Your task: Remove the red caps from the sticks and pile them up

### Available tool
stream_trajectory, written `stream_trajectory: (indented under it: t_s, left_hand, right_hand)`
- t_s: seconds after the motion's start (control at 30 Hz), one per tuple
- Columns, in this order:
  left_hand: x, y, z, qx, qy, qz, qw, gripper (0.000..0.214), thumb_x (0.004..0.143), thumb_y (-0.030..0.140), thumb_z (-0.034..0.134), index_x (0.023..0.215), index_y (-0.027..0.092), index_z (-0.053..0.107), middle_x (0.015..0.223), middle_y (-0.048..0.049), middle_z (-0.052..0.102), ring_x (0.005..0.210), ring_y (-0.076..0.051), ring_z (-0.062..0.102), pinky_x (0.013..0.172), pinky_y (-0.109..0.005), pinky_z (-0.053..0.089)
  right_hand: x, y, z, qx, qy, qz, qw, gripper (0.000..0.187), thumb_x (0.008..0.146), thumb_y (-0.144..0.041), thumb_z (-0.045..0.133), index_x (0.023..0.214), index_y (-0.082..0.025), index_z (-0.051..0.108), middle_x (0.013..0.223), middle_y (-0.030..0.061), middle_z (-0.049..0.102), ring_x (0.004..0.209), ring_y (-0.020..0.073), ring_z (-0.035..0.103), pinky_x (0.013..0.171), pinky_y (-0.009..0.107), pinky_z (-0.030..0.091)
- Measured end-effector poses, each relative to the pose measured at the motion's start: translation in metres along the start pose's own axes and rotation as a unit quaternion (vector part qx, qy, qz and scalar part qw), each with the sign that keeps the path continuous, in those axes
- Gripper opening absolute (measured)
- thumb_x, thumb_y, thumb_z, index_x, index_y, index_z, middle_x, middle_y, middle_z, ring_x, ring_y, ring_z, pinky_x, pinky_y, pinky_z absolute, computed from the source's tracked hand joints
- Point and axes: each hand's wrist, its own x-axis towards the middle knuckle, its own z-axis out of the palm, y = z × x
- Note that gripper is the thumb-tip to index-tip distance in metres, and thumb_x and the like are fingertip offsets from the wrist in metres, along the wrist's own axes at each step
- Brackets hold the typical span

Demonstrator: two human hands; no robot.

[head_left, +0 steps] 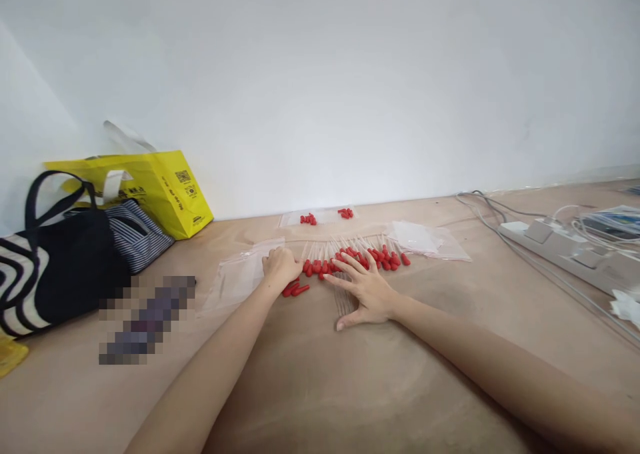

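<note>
A row of clear droppers with red rubber bulbs (380, 257) lies across the middle of the wooden table (320, 374). My right hand (363, 287) rests flat on the droppers, fingers spread out. My left hand (281, 267) is curled at the left end of the row, beside a clear zip bag (235, 282); what its fingers pinch is hidden. Two loose red bulbs (295, 289) lie just below it. Farther back, a clear bag (325, 217) holds two small heaps of red bulbs.
More clear bags (425, 239) lie at the right end of the row. A yellow shopping bag (165, 189), a striped pouch (137, 234) and a black-and-white tote (50, 267) stand at left. A white power strip (570, 253) with cables lies at right. A white wall rises behind.
</note>
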Motion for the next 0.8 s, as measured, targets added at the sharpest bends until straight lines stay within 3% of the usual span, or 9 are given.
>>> stream_trajectory:
  t_s: [0.23, 0.37, 0.53, 0.63, 0.7, 0.8]
  left_hand:
    - [0.001, 0.0, 0.005, -0.011, 0.007, 0.009, 1.0, 0.026, 0.07, 0.036, 0.051, 0.056, 0.017, 0.061, 0.067, -0.012, 0.063, 0.085, -0.03, 0.057, 0.068, -0.036, 0.041]
    - [-0.001, -0.002, 0.001, -0.016, 0.019, 0.023, 0.999, 0.028, 0.074, 0.033, 0.047, 0.057, 0.017, 0.061, 0.065, -0.0104, 0.061, 0.082, -0.027, 0.058, 0.065, -0.033, 0.041]
    - [-0.024, -0.006, -0.015, -0.021, 0.051, 0.065, 0.996, 0.027, 0.081, 0.029, 0.041, 0.069, 0.016, 0.061, 0.079, -0.0103, 0.062, 0.085, -0.025, 0.056, 0.069, -0.032, 0.04]
    - [-0.053, -0.007, -0.014, -0.038, 0.069, 0.134, 0.988, 0.021, 0.084, 0.029, 0.04, 0.079, 0.018, 0.057, 0.082, -0.0052, 0.063, 0.082, -0.02, 0.055, 0.073, -0.03, 0.038]
    - [-0.071, -0.007, -0.007, -0.053, 0.118, 0.241, 0.962, 0.018, 0.085, 0.027, 0.041, 0.077, 0.018, 0.054, 0.076, -0.0031, 0.062, 0.074, -0.018, 0.055, 0.071, -0.031, 0.037]
    - [-0.086, -0.004, 0.007, -0.042, 0.2, 0.345, 0.916, 0.021, 0.086, 0.025, 0.039, 0.071, 0.017, 0.052, 0.069, -0.0026, 0.06, 0.067, -0.017, 0.054, 0.068, -0.031, 0.035]
  right_hand:
    - [0.007, 0.009, 0.002, -0.01, -0.011, 0.037, 0.999, 0.08, 0.064, -0.075, 0.038, 0.131, -0.032, 0.028, 0.136, 0.01, 0.031, 0.125, 0.0318, 0.02, 0.094, 0.062, 0.001]
    - [0.003, 0.007, 0.0, -0.004, 0.022, 0.036, 0.999, 0.08, 0.064, -0.073, 0.042, 0.129, -0.028, 0.034, 0.132, 0.01, 0.036, 0.123, 0.0316, 0.025, 0.095, 0.06, 0.003]
    - [-0.013, 0.002, -0.003, 0.017, 0.101, 0.054, 0.993, 0.049, 0.078, -0.053, 0.043, 0.116, -0.023, 0.049, 0.114, 0.0086, 0.054, 0.111, 0.0247, 0.041, 0.098, 0.05, 0.01]
    - [-0.025, 0.0, -0.003, 0.015, 0.15, 0.066, 0.986, 0.038, 0.08, -0.041, 0.046, 0.111, -0.02, 0.052, 0.106, 0.0086, 0.057, 0.102, 0.0218, 0.046, 0.095, 0.044, 0.019]
    - [-0.03, 0.0, -0.002, 0.002, 0.182, 0.057, 0.982, 0.039, 0.079, -0.036, 0.048, 0.113, -0.018, 0.049, 0.107, 0.0096, 0.055, 0.101, 0.0214, 0.047, 0.091, 0.042, 0.024]
    - [-0.031, -0.001, -0.001, -0.034, 0.219, 0.027, 0.975, 0.039, 0.078, -0.032, 0.051, 0.115, -0.018, 0.048, 0.109, 0.0099, 0.054, 0.101, 0.0212, 0.046, 0.089, 0.041, 0.027]
